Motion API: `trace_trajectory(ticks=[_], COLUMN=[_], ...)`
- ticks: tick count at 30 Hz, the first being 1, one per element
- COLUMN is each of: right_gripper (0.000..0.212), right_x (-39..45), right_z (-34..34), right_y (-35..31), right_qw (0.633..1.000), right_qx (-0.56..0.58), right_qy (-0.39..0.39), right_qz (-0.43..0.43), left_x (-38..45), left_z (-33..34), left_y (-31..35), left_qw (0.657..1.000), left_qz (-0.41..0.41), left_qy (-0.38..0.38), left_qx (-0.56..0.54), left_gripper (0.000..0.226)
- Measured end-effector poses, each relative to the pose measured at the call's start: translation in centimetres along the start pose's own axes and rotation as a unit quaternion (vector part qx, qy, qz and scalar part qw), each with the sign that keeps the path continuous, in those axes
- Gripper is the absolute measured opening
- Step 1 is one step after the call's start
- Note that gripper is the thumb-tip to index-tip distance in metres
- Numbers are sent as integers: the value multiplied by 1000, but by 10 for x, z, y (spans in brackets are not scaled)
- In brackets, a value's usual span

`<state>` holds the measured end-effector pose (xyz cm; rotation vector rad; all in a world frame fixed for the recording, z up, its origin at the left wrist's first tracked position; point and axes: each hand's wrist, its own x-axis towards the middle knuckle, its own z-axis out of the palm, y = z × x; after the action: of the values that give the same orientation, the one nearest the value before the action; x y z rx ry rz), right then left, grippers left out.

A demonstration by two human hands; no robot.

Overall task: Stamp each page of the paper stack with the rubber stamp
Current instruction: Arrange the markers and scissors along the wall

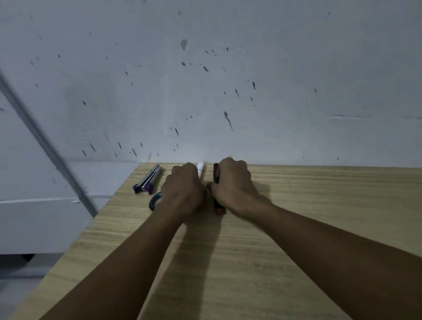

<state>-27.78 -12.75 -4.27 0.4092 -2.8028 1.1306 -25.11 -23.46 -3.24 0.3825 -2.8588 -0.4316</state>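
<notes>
Near the far edge of the light wooden table point(314, 227), one purple-ended metal stapler point(148, 179), one white marker point(200, 167), one blue-handled loop point(155, 200) and one dark stick-shaped object point(217, 187) are seen. The white marker is gripped by the curled left hand point(183, 191), and the dark object by the curled right hand point(232, 183); whether that object is the rubber stamp cannot be told.

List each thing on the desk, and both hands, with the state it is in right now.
Left hand: fingers curled over a white marker, knuckles up.
Right hand: fingers curled round a dark marker.
White marker: lying on the desk, capped tip showing past the left hand.
Dark marker: lying on the desk, mostly covered by the right hand.
Stapler: closed, lying untouched.
Scissors: only a handle loop shows; blades hidden.
Desk: wooden, against the wall.
</notes>
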Motion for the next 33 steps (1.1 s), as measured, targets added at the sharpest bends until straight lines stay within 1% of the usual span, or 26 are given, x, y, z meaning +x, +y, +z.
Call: trace_trajectory(ticks=[3, 8, 10, 14, 17, 22, 24, 26, 30, 33], right_gripper=[13, 10, 10, 18, 22, 19, 19, 19, 29, 35], right_x=[5, 10, 12, 13, 14, 11, 8, 3, -15, -37], right_z=[1, -1, 0, 3, 3, 0, -5, -13, -30, -47], right_y=[-1, -3, -3, -3, -2, -1, 0, 4, 15, 24], right_qw=[1000, 996, 996, 997, 997, 997, 998, 998, 999, 999], right_qx=[15, 63, 64, 55, 56, 58, 56, 54, 36, 14], right_qy=[1, -20, -27, -26, -28, -35, -32, -31, -26, -18], right_qz=[11, 51, 48, 46, 45, 36, 28, 24, 25, 39], left_x=[-1, -2, -2, 1, 4, 5, 5, 3, -16, -41], left_z=[-3, -6, -7, -6, -5, -3, -4, -5, -14, -24], left_y=[2, 4, 5, 4, 4, 3, 3, 3, 12, 29], left_qw=[1000, 999, 999, 999, 999, 999, 999, 1000, 997, 992], left_qz=[-4, -26, -27, -30, -36, -36, -33, -15, 31, 43], left_qy=[-9, -17, -16, -20, -21, -23, -12, 10, 67, 105], left_qx=[-7, -41, -36, -26, -21, -18, -13, -5, -14, -51], left_gripper=[27, 19, 16, 24, 25, 27, 25, 18, 22, 29])
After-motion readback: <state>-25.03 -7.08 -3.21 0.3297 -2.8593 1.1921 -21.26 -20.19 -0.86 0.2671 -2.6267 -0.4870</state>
